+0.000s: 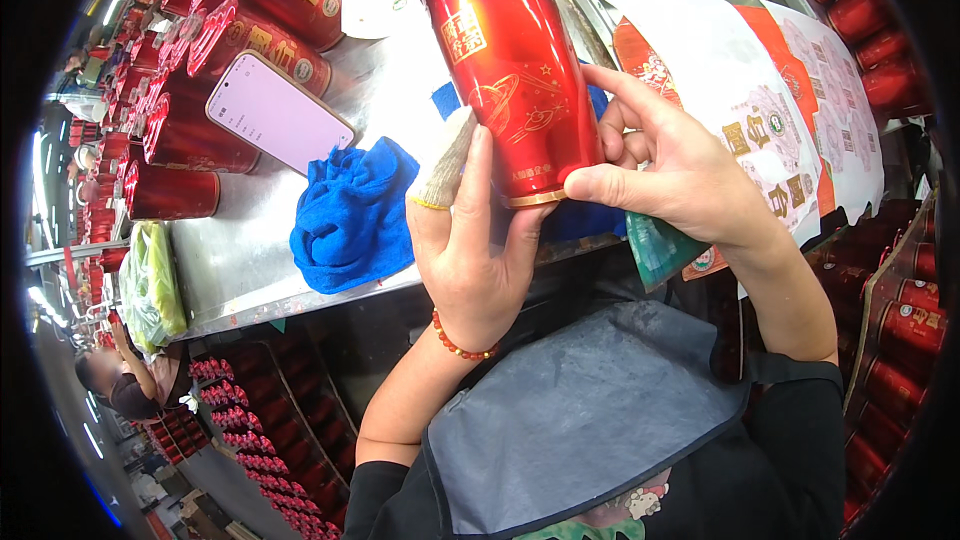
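A glossy red bottle (512,75) with gold decoration is tilted in front of me, its narrower, gold-banded end towards me. My left hand (468,265) is closed on that end from the left, its thumb at the gold band; a knitted finger cover (443,165) sits on one finger. From the right, my right hand (690,175) grips the bottle, thumb near the band and fingers along the side. A crumpled blue cloth (355,218) lies to the left of my left hand. Under my right hand hangs a green flexible piece (658,245), partly hidden.
A phone with a lit screen (275,118) leans by several red bottles (180,125) at the left of the metal table (225,265). Printed decal sheets (745,100) cover the right side. Racks of red bottles (900,340) stand right; another person (135,380) is far left.
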`<action>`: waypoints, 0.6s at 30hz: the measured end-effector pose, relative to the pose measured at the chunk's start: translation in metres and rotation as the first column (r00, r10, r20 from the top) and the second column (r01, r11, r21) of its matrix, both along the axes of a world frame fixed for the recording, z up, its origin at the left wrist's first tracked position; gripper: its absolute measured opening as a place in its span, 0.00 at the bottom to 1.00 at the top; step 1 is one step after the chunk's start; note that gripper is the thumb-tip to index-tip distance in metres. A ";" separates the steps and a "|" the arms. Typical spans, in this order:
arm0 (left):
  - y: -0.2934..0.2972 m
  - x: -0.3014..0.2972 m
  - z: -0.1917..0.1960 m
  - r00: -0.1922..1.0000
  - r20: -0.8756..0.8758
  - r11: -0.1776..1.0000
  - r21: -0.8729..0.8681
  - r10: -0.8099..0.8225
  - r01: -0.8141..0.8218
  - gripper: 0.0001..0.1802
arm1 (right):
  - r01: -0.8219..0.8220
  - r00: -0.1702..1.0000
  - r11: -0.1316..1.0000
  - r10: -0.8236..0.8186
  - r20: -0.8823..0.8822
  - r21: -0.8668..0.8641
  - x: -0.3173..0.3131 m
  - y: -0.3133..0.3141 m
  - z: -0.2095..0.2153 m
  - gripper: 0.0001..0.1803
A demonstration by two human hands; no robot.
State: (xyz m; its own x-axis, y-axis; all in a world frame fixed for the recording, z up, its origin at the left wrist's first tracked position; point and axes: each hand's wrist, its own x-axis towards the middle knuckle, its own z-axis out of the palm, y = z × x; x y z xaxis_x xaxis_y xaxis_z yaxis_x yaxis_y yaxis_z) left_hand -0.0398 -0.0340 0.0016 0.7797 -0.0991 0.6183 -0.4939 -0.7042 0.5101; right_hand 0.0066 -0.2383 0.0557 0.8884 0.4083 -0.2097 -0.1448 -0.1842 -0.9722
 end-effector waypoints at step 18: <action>0.002 0.002 0.002 1.000 -0.003 1.000 0.005 -0.008 0.008 0.43 | -0.004 0.997 0.997 0.010 -0.079 0.082 0.007 -0.009 -0.005 0.44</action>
State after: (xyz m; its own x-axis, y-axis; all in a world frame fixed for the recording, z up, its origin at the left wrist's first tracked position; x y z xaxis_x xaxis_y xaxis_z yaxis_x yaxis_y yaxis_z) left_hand -0.0378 -0.0317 0.0040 0.7809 -0.1084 0.6152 -0.4980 -0.7025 0.5084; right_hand 0.0137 -0.2472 0.0502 0.8673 0.4333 -0.2449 -0.2209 -0.1058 -0.9695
